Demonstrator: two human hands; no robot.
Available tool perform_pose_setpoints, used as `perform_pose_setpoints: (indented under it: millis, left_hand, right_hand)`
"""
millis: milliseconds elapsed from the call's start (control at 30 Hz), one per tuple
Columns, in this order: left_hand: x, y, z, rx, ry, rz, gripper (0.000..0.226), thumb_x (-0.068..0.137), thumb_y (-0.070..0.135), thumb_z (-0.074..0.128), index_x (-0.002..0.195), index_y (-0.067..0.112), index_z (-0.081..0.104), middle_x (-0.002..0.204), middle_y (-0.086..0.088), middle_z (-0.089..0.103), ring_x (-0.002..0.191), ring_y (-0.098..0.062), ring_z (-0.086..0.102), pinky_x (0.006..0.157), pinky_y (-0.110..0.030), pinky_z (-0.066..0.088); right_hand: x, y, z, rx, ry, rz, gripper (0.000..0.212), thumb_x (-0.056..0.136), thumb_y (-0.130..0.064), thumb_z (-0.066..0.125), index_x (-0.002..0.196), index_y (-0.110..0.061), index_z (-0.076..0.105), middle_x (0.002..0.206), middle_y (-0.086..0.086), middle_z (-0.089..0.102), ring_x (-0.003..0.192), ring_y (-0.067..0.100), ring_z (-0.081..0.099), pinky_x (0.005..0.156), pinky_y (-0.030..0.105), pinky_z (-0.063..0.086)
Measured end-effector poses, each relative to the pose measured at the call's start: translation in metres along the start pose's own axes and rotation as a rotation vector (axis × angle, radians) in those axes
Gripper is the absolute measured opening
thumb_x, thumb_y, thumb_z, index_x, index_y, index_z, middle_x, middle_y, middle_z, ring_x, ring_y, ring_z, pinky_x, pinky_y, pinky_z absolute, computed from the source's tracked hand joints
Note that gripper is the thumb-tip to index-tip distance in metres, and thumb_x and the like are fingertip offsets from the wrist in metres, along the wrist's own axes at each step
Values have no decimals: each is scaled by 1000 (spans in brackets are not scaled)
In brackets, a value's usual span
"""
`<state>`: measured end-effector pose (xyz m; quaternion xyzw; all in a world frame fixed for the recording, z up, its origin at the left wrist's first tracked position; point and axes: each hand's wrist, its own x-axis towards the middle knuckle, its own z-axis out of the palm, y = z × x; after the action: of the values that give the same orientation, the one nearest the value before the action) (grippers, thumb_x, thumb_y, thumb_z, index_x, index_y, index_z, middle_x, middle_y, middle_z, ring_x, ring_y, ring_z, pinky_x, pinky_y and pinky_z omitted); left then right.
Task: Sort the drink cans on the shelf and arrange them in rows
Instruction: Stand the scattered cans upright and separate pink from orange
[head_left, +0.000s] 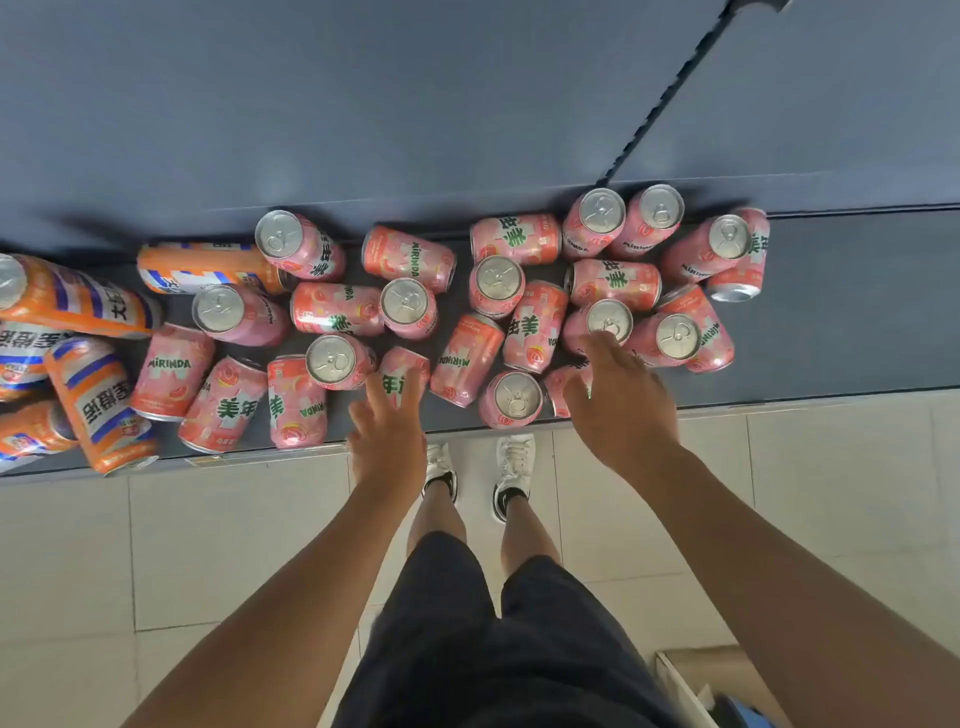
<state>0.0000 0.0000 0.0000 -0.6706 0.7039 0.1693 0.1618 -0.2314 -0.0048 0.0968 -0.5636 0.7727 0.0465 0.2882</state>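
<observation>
While both hands hang over the front edge (270, 456) of the shelf (857, 312), neither grasps anything. The left hand (387, 434) has its fingers spread and loose, tips on a lying can (401, 364) just behind that edge. The right hand (621, 408) is likewise released, its fingertips at the rim of an upright can (610, 317) farther back and its thumb over a second lying can (554, 387); whether either hand presses down I cannot tell. The pink cans (537, 327) crowd the shelf from the edge to the back panel (415, 104), in no rows. About a dozen stand with their silver tops up. The others lie on their sides, some with the long axis along the edge, some square to it, some slanted. The orange cans (104, 405) lie tilted at the left end, one with its base right at the edge. Both the shelf and the back panel are dark grey and matt, and a slotted strip (670, 93) runs up the panel. Before the edge lie pale floor tiles (234, 545), white shoes (514, 467) and, far off at the lower right, a cardboard box (696, 667). Bare shelf runs along the edge to the right of the cans.
</observation>
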Motion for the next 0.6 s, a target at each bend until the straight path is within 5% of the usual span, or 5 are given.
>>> perform_pose_setpoints:
  millis: [200, 467, 600]
  left_hand:
    - [8, -7, -5, -2, 26, 74, 91, 75, 16, 84, 143, 27, 26, 136, -23, 40, 88, -36, 63, 72, -40, 59]
    - [16, 1, -18, -14, -54, 115, 97, 85, 32, 74, 154, 34, 6, 151, -26, 18, 101, -37, 61, 85, -39, 55]
    - [27, 9, -19, -70, -58, 83, 89, 88, 31, 70, 153, 33, 9, 146, -27, 23, 116, -41, 54, 90, -42, 54]
  right_hand:
    - [-5, -7, -2, 55, 51, 33, 30, 98, -23, 48, 127, -17, 48, 130, 1, 56, 108, 28, 57, 83, 36, 40]
    - [-15, -8, 4, 174, 81, 194, 38, 98, -23, 46, 136, -22, 48, 139, 0, 55, 116, 28, 56, 92, 42, 46]
    - [-22, 2, 19, 192, 93, 237, 34, 98, -23, 48, 132, -24, 50, 136, -1, 58, 110, 26, 60, 89, 40, 49]
